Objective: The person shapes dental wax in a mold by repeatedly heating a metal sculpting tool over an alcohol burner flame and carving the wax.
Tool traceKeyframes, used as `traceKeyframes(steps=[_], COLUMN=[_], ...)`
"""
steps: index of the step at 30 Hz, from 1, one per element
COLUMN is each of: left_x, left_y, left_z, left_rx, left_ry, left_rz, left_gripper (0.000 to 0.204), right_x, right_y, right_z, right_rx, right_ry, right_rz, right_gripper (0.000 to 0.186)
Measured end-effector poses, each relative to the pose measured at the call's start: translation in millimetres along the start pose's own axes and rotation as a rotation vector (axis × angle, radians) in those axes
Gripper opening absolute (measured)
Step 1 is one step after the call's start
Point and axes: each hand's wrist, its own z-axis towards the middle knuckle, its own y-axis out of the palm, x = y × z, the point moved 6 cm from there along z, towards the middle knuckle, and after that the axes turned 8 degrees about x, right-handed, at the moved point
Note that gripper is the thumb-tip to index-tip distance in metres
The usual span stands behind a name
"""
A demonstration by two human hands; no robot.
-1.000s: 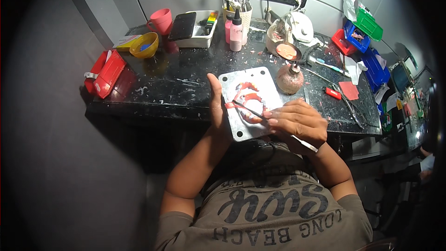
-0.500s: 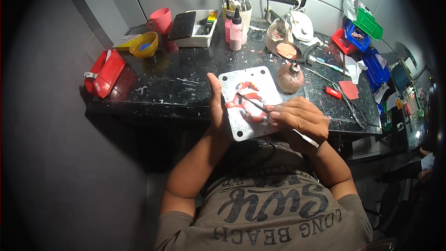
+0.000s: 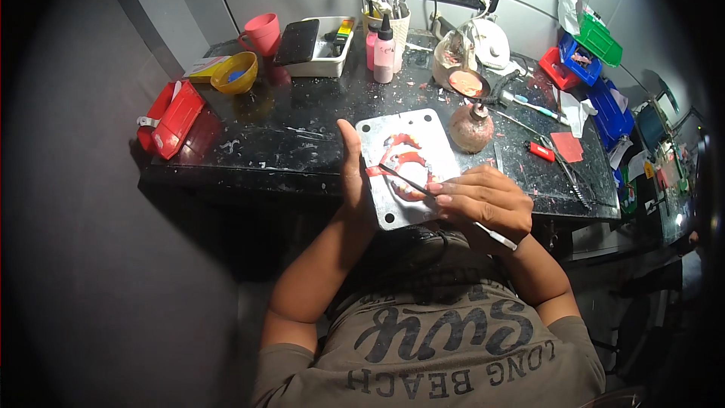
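Observation:
My left hand (image 3: pixel 352 170) supports a white square plate with corner holes (image 3: pixel 384 198) from its left side and underneath. Its thumb stands along the plate's left edge; the other fingers are hidden below. Two arch-shaped denture pieces in red-pink wax with teeth (image 3: pixel 408 157) are set in the plate's white face. A red wax strip (image 3: pixel 375 171) runs from them to the left edge. Pinched in my right hand (image 3: pixel 487 202) is a thin wax carving tool with a dark shaft and pale handle end (image 3: pixel 495 235). Its tip touches or hovers at the red strip.
A round alcohol burner (image 3: pixel 471 128) stands just beyond the plate. Right of it lie a red lighter (image 3: pixel 541 151), a pink wax sheet (image 3: pixel 567 146) and a toothbrush (image 3: pixel 540 107). Farther back are bottles (image 3: pixel 384 53), a white tray (image 3: pixel 325 66), a yellow bowl (image 3: pixel 234 74) and a red bin (image 3: pixel 177 122).
The tool's tip has shifted slightly toward me and left, from the upper wax branch to the strip near the plate's edge. My right hand moved slightly with it; the plate stays nearly still.

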Motion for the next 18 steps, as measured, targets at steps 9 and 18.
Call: traceKeyframes(steps=[9,18], left_x=[2,23], left_y=[3,4], left_z=[-9,0], left_rx=[-0.079,-0.147], left_ry=[0.101,0.265], left_rz=[-0.042,-0.064], left_gripper=[0.125,0.108], right_x=[62,91], right_y=[-62,-81], right_z=[-27,-59], right_rx=[0.51,0.587], right_ry=[0.53,0.63], right_rz=[-0.03,-0.131], right_gripper=[0.015,0.015])
